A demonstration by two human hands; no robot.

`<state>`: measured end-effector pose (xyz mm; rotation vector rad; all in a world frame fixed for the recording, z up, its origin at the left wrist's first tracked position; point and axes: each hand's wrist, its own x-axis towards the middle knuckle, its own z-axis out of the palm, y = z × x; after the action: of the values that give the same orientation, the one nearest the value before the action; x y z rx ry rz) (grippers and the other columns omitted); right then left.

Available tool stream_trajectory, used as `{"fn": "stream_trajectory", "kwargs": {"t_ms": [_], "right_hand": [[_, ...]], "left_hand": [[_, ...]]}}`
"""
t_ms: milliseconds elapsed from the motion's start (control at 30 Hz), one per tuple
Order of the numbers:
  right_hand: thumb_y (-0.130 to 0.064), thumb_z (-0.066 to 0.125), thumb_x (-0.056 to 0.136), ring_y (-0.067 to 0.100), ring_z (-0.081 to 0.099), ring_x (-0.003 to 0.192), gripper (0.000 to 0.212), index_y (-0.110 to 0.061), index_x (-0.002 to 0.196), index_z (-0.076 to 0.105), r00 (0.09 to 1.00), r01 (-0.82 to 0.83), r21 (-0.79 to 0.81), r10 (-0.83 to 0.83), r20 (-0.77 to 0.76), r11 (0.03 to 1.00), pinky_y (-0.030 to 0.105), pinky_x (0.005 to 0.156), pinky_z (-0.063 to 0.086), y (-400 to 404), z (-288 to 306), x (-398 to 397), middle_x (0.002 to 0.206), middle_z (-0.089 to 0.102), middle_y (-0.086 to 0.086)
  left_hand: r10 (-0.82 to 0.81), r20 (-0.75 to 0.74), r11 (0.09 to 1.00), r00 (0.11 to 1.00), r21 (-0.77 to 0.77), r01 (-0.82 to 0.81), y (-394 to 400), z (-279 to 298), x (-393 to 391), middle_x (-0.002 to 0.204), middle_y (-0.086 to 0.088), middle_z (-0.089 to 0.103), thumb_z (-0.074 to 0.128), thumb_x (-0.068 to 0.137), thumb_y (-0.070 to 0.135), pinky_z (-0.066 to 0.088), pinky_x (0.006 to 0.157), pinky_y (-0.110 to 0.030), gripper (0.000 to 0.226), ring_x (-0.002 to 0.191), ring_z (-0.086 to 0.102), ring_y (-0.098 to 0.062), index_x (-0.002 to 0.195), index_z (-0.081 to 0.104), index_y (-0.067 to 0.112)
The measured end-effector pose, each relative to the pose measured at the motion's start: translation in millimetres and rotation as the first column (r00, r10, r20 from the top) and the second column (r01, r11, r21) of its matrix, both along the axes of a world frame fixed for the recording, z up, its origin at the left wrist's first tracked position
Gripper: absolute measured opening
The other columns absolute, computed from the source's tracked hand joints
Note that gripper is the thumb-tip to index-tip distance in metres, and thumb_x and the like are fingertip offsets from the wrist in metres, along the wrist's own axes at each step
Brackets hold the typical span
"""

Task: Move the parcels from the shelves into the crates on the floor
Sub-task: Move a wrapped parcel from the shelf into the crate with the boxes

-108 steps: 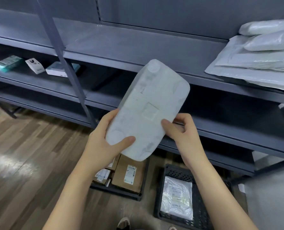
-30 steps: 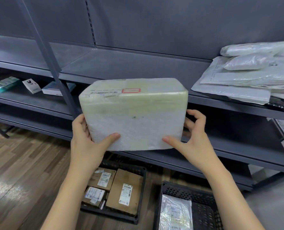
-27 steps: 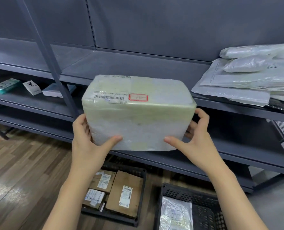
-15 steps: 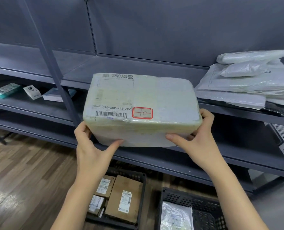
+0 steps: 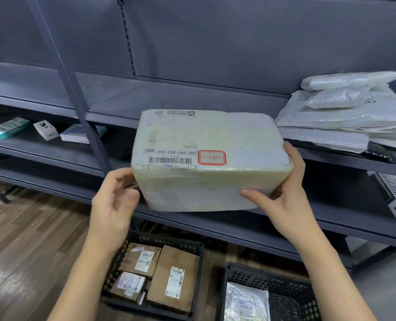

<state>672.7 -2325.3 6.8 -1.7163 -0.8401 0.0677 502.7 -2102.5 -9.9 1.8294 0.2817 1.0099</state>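
Grey shelves (image 5: 215, 98) span the far side, with a pile of mailers (image 5: 345, 121) at right. Two black crates sit on the floor: the left crate (image 5: 198, 274) holds cardboard boxes, the right crate (image 5: 285, 295) a bag. A taped parcel (image 5: 206, 158) is held mid-air above them, label up. The right hand (image 5: 282, 200) has its grip clamped on the parcel's right end; the left hand (image 5: 113, 200), fingers loosely apart, touches its left end.

The top shelf (image 5: 169, 98) lies bare left of the stacked mailer bags (image 5: 345, 121). Below, cardboard boxes (image 5: 167, 279) nearly fill the left crate (image 5: 198, 269); the right crate (image 5: 292, 295) seems roomier.
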Motion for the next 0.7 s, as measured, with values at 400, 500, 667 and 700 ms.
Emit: {"fn": "stream_trajectory", "kwargs": {"t_ms": [400, 500, 667, 700], "right_hand": [[-0.043, 0.079, 0.066, -0.012, 0.040, 0.122, 0.093, -0.075, 0.119, 0.011, 0.995, -0.096, -0.106, 0.092, -0.043, 0.990, 0.037, 0.105, 0.042, -16, 8, 10, 0.125, 0.034, -0.047], [-0.043, 0.082, 0.068, -0.011, 0.040, 0.123, 0.094, -0.071, 0.124, 0.011, 0.995, -0.100, -0.118, 0.095, -0.042, 0.988, 0.038, 0.104, 0.042, -18, 8, 11, 0.128, 0.033, -0.045], [-0.039, 0.081, 0.069, -0.015, 0.037, 0.123, 0.099, -0.064, 0.130, 0.006, 0.994, -0.087, -0.132, 0.078, -0.073, 0.987, 0.034, 0.105, 0.041, -20, 1, 12, 0.126, 0.028, -0.052], [-0.038, 0.078, 0.068, -0.015, 0.038, 0.123, 0.101, -0.061, 0.132, 0.004, 0.994, -0.065, -0.121, 0.054, -0.095, 0.991, 0.030, 0.104, 0.042, -19, -1, 11, 0.126, 0.029, -0.051]], "left_hand": [[-0.321, -0.432, 0.928, 0.843, 0.035, 0.371, 36, 23, -2, 0.149, 0.037, 0.009, 0.082, 0.040, 0.068, 0.022, 0.106, -0.010, 0.141, 0.134, 0.017, 0.016, 0.141, -0.015, 0.051], [-0.298, -0.469, 0.926, 0.831, 0.068, 0.371, 35, 29, 0, 0.150, 0.037, 0.000, 0.084, 0.037, 0.064, 0.016, 0.110, -0.013, 0.143, 0.136, 0.009, 0.016, 0.132, -0.023, 0.063], [-0.318, -0.431, 0.910, 0.844, 0.113, 0.400, 23, 39, 7, 0.136, 0.033, 0.033, 0.082, 0.046, 0.041, 0.036, 0.097, -0.012, 0.118, 0.126, 0.037, 0.007, 0.137, 0.008, 0.056], [-0.294, -0.414, 0.919, 0.861, 0.125, 0.373, 20, 39, 8, 0.137, 0.027, 0.034, 0.082, 0.045, 0.041, 0.037, 0.097, -0.016, 0.116, 0.125, 0.039, 0.004, 0.136, 0.012, 0.055]]}}
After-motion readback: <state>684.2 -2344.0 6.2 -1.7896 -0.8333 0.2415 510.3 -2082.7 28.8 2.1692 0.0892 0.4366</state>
